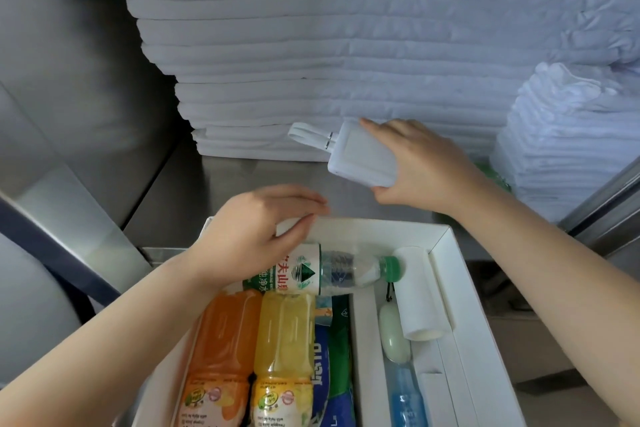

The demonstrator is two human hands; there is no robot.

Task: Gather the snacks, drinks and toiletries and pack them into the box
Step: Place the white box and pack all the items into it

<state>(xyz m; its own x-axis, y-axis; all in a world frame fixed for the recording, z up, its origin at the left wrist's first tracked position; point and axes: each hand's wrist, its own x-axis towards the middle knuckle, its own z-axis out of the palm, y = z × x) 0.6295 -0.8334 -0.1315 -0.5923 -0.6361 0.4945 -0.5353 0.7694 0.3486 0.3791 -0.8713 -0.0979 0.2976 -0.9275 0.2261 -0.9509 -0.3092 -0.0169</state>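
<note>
Steel shelf (242, 180) with steel side wall (86, 45) at left, evenly lit. Tall stack of folded white sheets (329, 45) behind. Smaller pile of linen (568, 135) at right.

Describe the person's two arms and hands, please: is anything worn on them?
Both arms are bare as far as the picture shows, with no sleeves in view. The left hand and the right hand wear no gloves. No watch, bracelet or ring shows on either wrist or on the fingers that can be seen.

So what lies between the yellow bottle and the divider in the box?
In the head view, a blue packet and a green packet lie between the yellow bottle and the divider.
</note>
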